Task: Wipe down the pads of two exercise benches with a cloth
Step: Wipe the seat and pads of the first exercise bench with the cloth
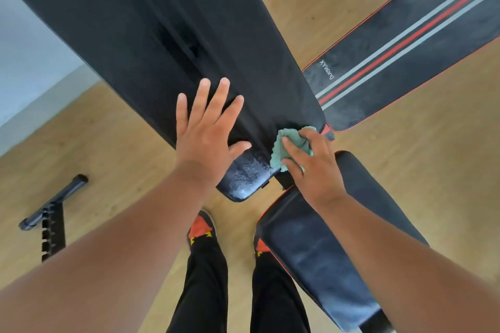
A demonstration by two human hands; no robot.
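A long black back pad (140, 24) of one bench runs from the upper left down to the centre; its near end shows scuffed, whitish patches. My left hand (208, 130) lies flat on that pad with fingers spread. My right hand (311, 167) presses a bunched green cloth (290, 143) against the pad's lower right edge. Below my right forearm lies a black seat pad (311, 249) with red trim. A second bench pad (405, 43), black with grey and red stripes, stretches to the upper right.
A black metal frame part with notches (51, 219) lies on the wooden floor (102, 159) at the left. My feet in red and black shoes (200, 227) stand between the pads. A pale wall (27, 62) borders the floor at the left.
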